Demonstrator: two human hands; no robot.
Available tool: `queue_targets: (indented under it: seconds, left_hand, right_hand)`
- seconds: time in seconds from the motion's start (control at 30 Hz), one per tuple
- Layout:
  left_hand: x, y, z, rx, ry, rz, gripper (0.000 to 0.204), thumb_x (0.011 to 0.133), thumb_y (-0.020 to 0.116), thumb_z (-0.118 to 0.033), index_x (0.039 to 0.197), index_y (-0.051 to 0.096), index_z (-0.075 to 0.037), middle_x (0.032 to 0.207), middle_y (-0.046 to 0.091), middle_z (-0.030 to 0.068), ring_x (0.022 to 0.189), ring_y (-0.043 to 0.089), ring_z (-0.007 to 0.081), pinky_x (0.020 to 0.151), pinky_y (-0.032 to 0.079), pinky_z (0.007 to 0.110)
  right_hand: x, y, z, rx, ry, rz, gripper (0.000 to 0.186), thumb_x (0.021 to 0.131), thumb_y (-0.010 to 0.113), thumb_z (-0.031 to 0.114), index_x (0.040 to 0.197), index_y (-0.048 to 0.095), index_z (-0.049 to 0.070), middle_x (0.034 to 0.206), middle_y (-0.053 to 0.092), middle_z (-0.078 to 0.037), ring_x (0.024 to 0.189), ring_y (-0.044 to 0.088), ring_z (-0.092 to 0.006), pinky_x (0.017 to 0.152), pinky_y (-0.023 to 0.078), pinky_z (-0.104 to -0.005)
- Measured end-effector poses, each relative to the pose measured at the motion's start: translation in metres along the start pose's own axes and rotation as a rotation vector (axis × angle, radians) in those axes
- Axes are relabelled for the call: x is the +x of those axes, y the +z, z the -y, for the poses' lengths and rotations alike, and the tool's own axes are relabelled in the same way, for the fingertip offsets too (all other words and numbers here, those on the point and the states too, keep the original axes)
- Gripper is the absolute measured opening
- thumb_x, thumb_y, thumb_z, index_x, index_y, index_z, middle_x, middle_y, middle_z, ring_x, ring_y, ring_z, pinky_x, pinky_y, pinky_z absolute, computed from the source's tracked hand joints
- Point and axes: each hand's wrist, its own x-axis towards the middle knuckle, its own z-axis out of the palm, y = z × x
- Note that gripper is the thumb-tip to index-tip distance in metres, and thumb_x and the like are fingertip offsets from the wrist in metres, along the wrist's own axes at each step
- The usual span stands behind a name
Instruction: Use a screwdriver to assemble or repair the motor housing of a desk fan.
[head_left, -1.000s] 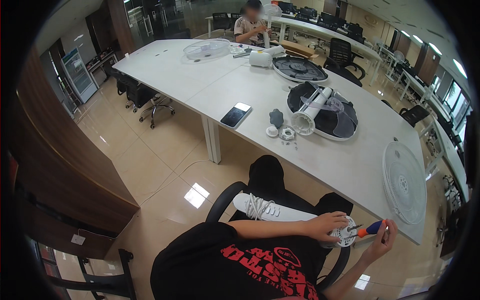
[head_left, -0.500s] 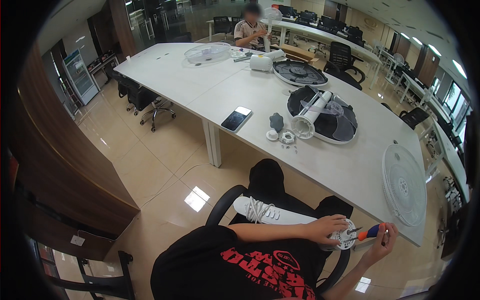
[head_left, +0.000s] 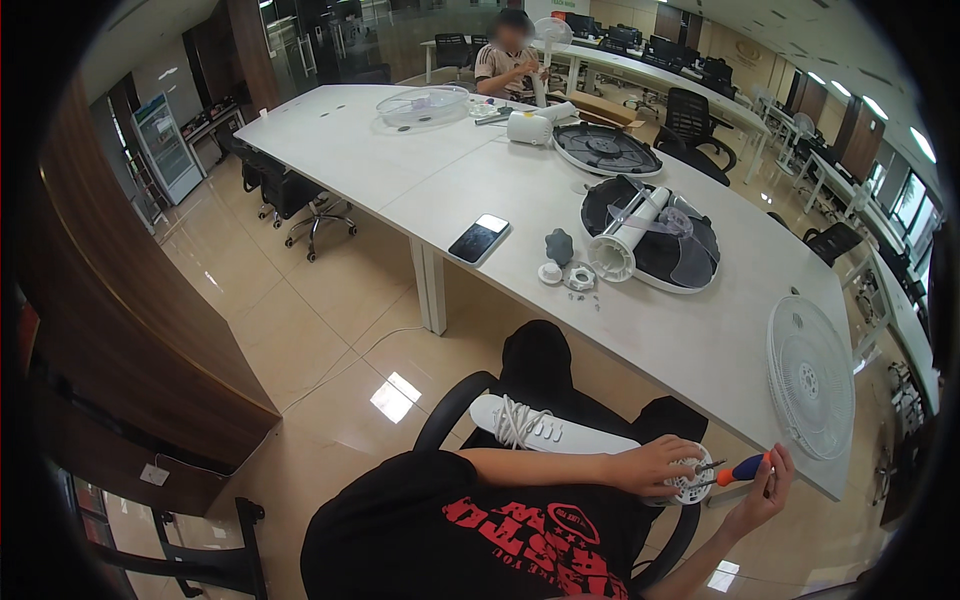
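Note:
Across my lap lies a white fan body (head_left: 595, 433), with a pale cord bundled at its left end and a row of buttons along it. My left hand (head_left: 655, 466) is wrapped over the round vented motor housing (head_left: 690, 490) at its right end, where a dark shaft sticks out. In my right hand (head_left: 765, 495) is an orange and blue screwdriver (head_left: 742, 469), gripped by the handle. Its tip points left at the housing's face; whether it sits in a screw is too small to tell.
On the white table (head_left: 400, 170) lie a phone (head_left: 479, 239), a grey knob (head_left: 559, 246), small screws, a white tube (head_left: 628, 240) on a black-topped base, and a fan grille (head_left: 810, 380). Across the table sits another person (head_left: 508, 70) with a fan. A chair armrest (head_left: 450, 410) curves beside me.
The view has shifted slightly, so the table things sit a little further right. Both hands keep their hold on the housing and the screwdriver.

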Motion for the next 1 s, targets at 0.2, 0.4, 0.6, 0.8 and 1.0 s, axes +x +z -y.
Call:
queue_targets:
  seconds: [0.2,0.4,0.6,0.8,1.0]
  left_hand:
    - [-0.003,0.002,0.001,-0.049,-0.005,0.004,0.022,0.095,0.071,-0.027,0.107,0.068,-0.009,0.146,0.049,0.0209,0.140,0.043,0.0397,0.112,0.033,0.054]
    - [-0.003,0.003,-0.001,-0.010,-0.003,0.009,0.024,0.093,0.073,-0.028,0.109,0.071,-0.009,0.145,0.050,0.0198,0.140,0.043,0.0388,0.113,0.032,0.054]
    - [0.001,0.007,-0.010,0.058,-0.037,-0.012,0.030,0.088,0.077,-0.032,0.107,0.073,-0.009,0.142,0.052,0.0181,0.142,0.042,0.0366,0.114,0.030,0.058]
    - [0.010,0.022,-0.018,0.070,-0.161,0.004,0.026,0.085,0.079,-0.032,0.095,0.074,-0.008,0.137,0.053,0.0163,0.143,0.041,0.0357,0.114,0.030,0.060]
    - [0.016,0.033,-0.017,0.107,-0.207,0.021,0.022,0.082,0.080,-0.027,0.089,0.076,-0.007,0.132,0.058,0.0114,0.142,0.043,0.0327,0.114,0.032,0.059]
  right_hand:
    - [0.002,-0.003,-0.002,-0.040,0.010,-0.021,0.020,0.104,0.063,0.007,0.116,0.069,-0.007,0.127,0.063,-0.010,0.103,0.063,-0.0138,0.087,0.052,-0.0277]
    - [0.003,-0.008,0.011,0.032,0.222,0.016,0.023,0.106,0.060,0.009,0.121,0.069,-0.005,0.128,0.068,-0.015,0.104,0.063,-0.0148,0.089,0.053,-0.0275]
    - [0.001,-0.002,-0.008,0.027,0.015,0.021,0.022,0.104,0.064,0.006,0.122,0.069,-0.005,0.131,0.066,-0.011,0.096,0.060,-0.0096,0.080,0.048,-0.0238]
    - [0.001,-0.007,-0.017,-0.069,-0.006,0.017,0.021,0.102,0.065,0.003,0.120,0.068,-0.007,0.134,0.063,-0.010,0.097,0.062,-0.0107,0.082,0.051,-0.0244]
    - [0.002,0.007,0.019,0.067,0.148,-0.044,0.024,0.104,0.061,0.006,0.123,0.067,-0.006,0.127,0.070,-0.011,0.087,0.064,-0.0105,0.080,0.052,-0.0239]
